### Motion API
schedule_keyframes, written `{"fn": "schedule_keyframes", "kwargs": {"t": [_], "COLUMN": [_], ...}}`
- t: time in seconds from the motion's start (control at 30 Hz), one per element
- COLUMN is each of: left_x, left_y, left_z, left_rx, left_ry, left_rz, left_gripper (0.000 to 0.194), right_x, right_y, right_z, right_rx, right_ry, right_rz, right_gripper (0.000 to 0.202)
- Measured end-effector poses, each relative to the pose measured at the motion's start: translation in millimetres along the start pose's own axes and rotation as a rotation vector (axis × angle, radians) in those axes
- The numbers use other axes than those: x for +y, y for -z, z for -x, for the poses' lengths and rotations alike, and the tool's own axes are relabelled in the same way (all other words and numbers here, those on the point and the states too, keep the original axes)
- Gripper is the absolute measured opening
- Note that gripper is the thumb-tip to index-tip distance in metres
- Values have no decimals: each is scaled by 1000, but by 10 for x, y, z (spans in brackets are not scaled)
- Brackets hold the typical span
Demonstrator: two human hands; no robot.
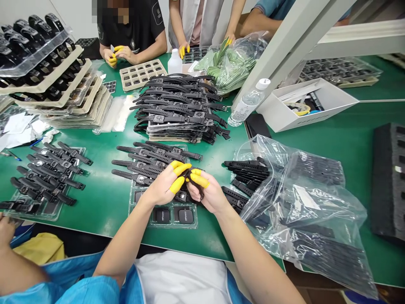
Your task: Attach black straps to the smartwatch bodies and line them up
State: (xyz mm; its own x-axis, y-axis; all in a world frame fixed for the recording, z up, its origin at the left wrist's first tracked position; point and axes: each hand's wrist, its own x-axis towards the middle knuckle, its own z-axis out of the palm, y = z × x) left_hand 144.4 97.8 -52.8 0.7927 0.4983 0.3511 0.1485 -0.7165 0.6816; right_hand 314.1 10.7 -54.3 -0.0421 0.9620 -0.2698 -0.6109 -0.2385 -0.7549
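Black strap [187,172] — pinched tightly between left hand [163,185] and right hand [209,192], with yellow finger cots [176,185] | over clear tray [173,225] of strapped watches [141,165] | plastic bag [340,202] at right

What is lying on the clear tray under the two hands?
On the tray, strapped watches lie across the far part, and two black squares sit in the near row. The left hand and right hand cover part of the middle; anything directly beneath is hidden.
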Motion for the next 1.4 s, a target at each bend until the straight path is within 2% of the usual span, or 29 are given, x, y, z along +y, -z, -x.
{"fn": "schedule_keyframes", "kwargs": {"t": [0.23,0.4,0.5,0.57,0.67,0.77,0.87,0.93,0.97,1.03,1.1,1.2,1.27,1.33,1.4], "left_x": [-33,-22,-8,6,40,42,-28,-78,-91,-81,-35,29,35,11,-23], "left_y": [-18,17,14,-17,-77,-70,48,130,153,146,89,15,18,52,84], "left_z": [1,-1,-4,-11,-37,-78,-110,-121,-123,-122,-116,-97,-80,-62,-44], "left_rx": [-52,-41,10,90,241,424,705,837,851,769,599,328,212,162,125], "left_ry": [12,4,47,111,164,250,415,483,507,552,583,549,442,285,157], "left_rz": [-171,-78,9,69,180,443,724,840,891,992,1037,961,817,586,343], "left_gripper": [39,36,39,39,19,31,45,51,53,55,51,46,36,24,22], "right_x": [-10,10,2,-4,5,26,42,48,50,58,71,100,116,127,132], "right_y": [71,64,57,50,35,29,36,38,37,29,24,38,59,78,86], "right_z": [-10,-4,2,8,17,20,19,21,23,26,24,11,-1,-11,-18], "right_rx": [-15,-22,-15,-12,-32,-100,-173,-174,-162,-133,-111,-109,-123,-125,-114], "right_ry": [-115,-76,-34,26,87,-11,-162,-149,-108,-18,38,69,80,95,109], "right_rz": [70,88,86,113,172,210,286,301,291,256,209,140,111,113,152], "right_gripper": [40,39,41,43,44,45,47,47,46,43,40,35,31,29,29]}}
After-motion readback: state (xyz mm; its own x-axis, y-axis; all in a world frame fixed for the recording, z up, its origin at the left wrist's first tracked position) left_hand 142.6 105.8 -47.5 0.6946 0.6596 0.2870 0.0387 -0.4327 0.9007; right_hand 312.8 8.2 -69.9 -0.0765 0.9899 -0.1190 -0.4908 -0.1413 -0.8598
